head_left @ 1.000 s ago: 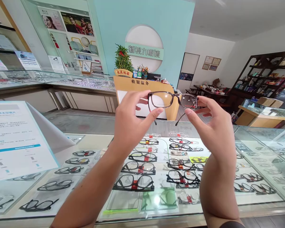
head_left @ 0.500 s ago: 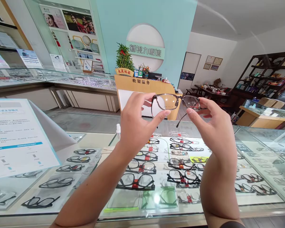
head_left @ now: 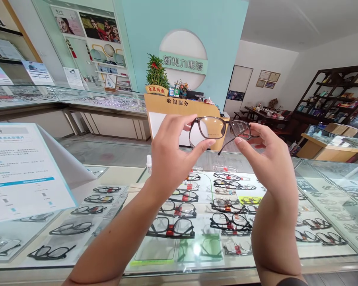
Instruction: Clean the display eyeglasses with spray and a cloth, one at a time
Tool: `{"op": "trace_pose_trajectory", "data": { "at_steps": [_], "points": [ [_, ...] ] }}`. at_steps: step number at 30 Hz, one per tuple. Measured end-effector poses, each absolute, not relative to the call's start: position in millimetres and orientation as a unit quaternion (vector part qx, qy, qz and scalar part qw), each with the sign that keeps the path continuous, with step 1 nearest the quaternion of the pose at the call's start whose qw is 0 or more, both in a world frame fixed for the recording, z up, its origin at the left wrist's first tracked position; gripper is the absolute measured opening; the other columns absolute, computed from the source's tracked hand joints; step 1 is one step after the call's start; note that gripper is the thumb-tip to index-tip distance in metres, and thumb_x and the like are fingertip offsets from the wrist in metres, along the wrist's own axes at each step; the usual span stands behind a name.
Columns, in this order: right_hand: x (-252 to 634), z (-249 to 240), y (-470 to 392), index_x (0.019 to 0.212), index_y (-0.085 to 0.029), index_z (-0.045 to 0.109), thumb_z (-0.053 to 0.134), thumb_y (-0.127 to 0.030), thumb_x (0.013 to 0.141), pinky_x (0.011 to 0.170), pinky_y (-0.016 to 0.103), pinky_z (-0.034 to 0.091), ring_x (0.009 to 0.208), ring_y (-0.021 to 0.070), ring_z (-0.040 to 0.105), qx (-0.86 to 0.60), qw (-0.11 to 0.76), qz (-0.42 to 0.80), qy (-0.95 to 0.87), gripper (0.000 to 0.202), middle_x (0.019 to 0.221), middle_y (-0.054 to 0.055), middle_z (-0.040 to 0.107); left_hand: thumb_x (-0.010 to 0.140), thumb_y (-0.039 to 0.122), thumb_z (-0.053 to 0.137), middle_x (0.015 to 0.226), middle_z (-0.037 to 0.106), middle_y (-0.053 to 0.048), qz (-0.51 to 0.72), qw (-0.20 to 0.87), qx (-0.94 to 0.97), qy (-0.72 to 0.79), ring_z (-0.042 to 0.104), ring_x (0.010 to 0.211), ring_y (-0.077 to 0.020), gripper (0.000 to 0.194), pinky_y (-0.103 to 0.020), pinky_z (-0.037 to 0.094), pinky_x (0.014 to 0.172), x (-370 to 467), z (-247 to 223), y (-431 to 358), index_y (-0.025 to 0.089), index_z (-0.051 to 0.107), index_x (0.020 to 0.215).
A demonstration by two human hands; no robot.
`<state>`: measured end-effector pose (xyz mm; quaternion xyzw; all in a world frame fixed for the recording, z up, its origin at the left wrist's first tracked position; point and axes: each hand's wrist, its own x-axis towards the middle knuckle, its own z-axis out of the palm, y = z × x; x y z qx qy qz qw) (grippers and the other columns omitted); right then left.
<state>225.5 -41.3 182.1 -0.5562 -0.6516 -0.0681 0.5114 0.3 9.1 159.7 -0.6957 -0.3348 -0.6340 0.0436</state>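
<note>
A pair of dark-rimmed eyeglasses [head_left: 226, 121] is held up in the air above the glass display counter, with its lenses upright. My left hand [head_left: 174, 145] grips its left end between thumb and fingers, the thumb beneath the left lens. At the other end, my right hand [head_left: 261, 145] pinches the frame near the right lens. One temple arm hangs down at an angle between my thumbs. The fingertips behind the rims are partly hidden. Below, several rows of eyeglasses [head_left: 231, 222] lie inside the display counter [head_left: 128, 268], many with red tags.
On the left, a white printed sign [head_left: 24, 171] stands on the counter. A small white bottle [head_left: 149, 163] is beside my left wrist. Farther back are a wooden service desk [head_left: 155, 104] with a plant [head_left: 156, 71], more showcases [head_left: 113, 123] and a dark shelf [head_left: 331, 89].
The eyeglasses have tilted slightly in my fingers, and the hanging temple arm has shifted a little to the left. Both hands stay almost in place.
</note>
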Motion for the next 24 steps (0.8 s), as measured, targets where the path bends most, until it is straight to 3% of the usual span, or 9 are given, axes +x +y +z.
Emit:
{"op": "trace_pose_trajectory", "data": {
  "at_steps": [7, 12, 18, 24],
  "points": [
    [221, 181, -41, 0.141, -0.028, 0.070, 0.073, -0.050, 0.099, 0.095, 0.050, 0.065, 0.103, 0.0283, 0.080, -0.506, 0.534, -0.098, -0.670, 0.047, 0.135, 0.012, 0.080, 0.086, 0.055, 0.092, 0.130, 0.081, -0.007, -0.620, -0.109, -0.701, -0.335, 0.078, 0.116, -0.0305, 0.051, -0.050, 0.065, 0.095, -30, 168, 32, 0.033, 0.076, 0.129],
    [219, 180, -41, 0.143, -0.028, 0.069, 0.073, -0.047, 0.099, 0.097, 0.051, 0.065, 0.104, 0.0283, 0.080, -0.503, 0.533, -0.097, -0.674, 0.047, 0.136, 0.012, 0.079, 0.083, 0.056, 0.094, 0.131, 0.081, -0.008, -0.621, -0.135, -0.696, -0.334, 0.079, 0.114, -0.0306, 0.052, -0.051, 0.065, 0.094, -37, 169, 41, 0.032, 0.077, 0.127],
    [220, 180, -41, 0.143, -0.029, 0.069, 0.072, -0.047, 0.099, 0.096, 0.051, 0.064, 0.105, 0.0282, 0.080, -0.501, 0.534, -0.099, -0.674, 0.047, 0.139, 0.011, 0.078, 0.086, 0.052, 0.092, 0.131, 0.080, -0.008, -0.621, -0.123, -0.702, -0.326, 0.079, 0.114, -0.0294, 0.051, -0.047, 0.065, 0.093, -34, 167, 39, 0.033, 0.075, 0.130],
    [217, 180, -38, 0.143, -0.024, 0.069, 0.074, -0.049, 0.097, 0.090, 0.049, 0.064, 0.104, 0.0303, 0.080, -0.543, 0.510, -0.081, -0.663, 0.053, 0.138, 0.015, 0.079, 0.089, 0.049, 0.091, 0.132, 0.078, -0.006, -0.641, -0.008, -0.693, -0.329, 0.077, 0.110, -0.0268, 0.049, -0.045, 0.062, 0.090, -19, 164, 27, 0.032, 0.073, 0.131]
  ]
}}
